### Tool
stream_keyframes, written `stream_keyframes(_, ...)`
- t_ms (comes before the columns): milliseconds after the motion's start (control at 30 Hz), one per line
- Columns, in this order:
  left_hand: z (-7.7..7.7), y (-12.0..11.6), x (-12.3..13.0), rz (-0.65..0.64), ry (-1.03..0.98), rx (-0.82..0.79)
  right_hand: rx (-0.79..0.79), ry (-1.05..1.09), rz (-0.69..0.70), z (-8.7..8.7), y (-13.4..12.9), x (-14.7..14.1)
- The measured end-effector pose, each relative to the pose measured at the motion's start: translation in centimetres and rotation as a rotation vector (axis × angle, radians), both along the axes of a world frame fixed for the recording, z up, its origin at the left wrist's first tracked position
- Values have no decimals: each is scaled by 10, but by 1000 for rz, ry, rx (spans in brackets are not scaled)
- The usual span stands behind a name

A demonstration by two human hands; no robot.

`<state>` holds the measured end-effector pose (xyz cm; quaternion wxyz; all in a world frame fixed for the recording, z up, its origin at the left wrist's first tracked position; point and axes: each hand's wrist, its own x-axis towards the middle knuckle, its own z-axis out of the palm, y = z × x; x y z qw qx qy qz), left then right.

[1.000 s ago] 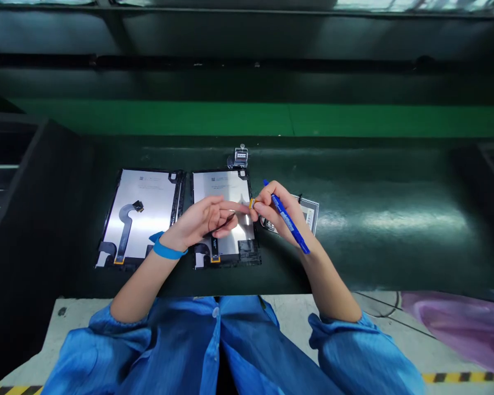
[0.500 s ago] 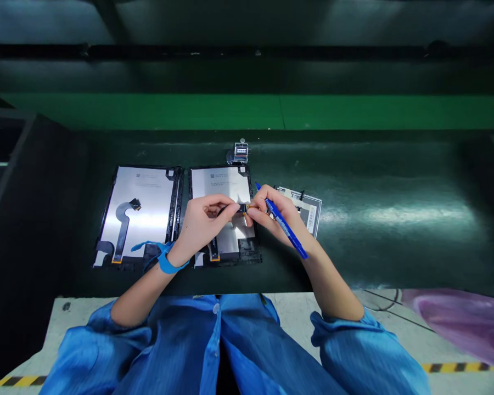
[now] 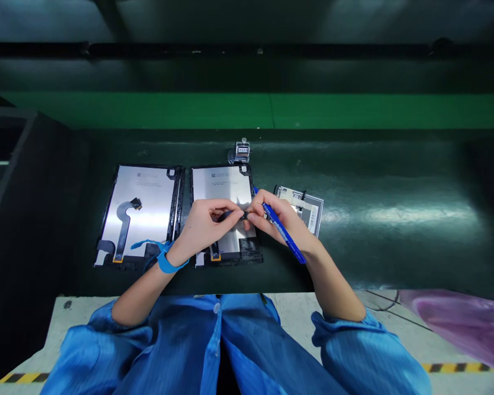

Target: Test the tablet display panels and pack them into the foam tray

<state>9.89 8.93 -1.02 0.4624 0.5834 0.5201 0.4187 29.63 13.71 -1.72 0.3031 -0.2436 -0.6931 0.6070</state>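
A display panel with a silvery back and black frame lies under my hands. My left hand is closed in a pinch on the end of its dark flex cable. Fingertip to fingertip with it, my right hand is closed too, its thumb and forefinger at the cable's small connector. A blue marker pen is tucked across the right hand, slanting down to the wrist. Fingers hide most of the connector, so I cannot tell whether a second part is joined to it.
To the left lies a second panel with its curved flex cable on top. A metal tally counter stands behind the middle panel. Right of my right hand is a flat part with a barcode label. The dark green bench extends rightward.
Both hands have shifted slightly down, with the fingertips closer together over the connector. The pen has tilted a little with the right hand. The panels lie as before.
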Motion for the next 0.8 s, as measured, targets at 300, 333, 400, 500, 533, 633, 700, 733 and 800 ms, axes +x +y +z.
stream_keyframes(300, -1, 1, 0, -118, 49, 30, -27, 50, 15, -6, 0, -4)
stream_keyframes(333, -1, 1, 0, -122, 69, 36, -26, 70, -6, -7, 0, -6)
stream_keyframes(400, -1, 0, -1, -93, 138, 87, 23, 61, -50, -5, 1, -7)
stream_keyframes(500, 2, -6, -12, 75, 282, 275, 358, -49, -324, 2, -3, -1)
stream_keyframes(533, 3, -10, -18, 165, 304, 335, 513, -67, -477, 3, -9, 1)
stream_keyframes(633, 3, -28, -40, 420, 287, 408, 857, -103, -685, -3, -41, -3)
stream_keyframes(700, -1, -42, -52, 503, 264, 379, 910, -254, -417, -16, -67, -15)
stream_keyframes(733, -4, -49, -57, 519, 261, 352, 900, -370, -248, -24, -79, -23)
stream_keyframes(800, -11, -61, -64, 523, 254, 288, 852, -562, -33, -38, -97, -36)
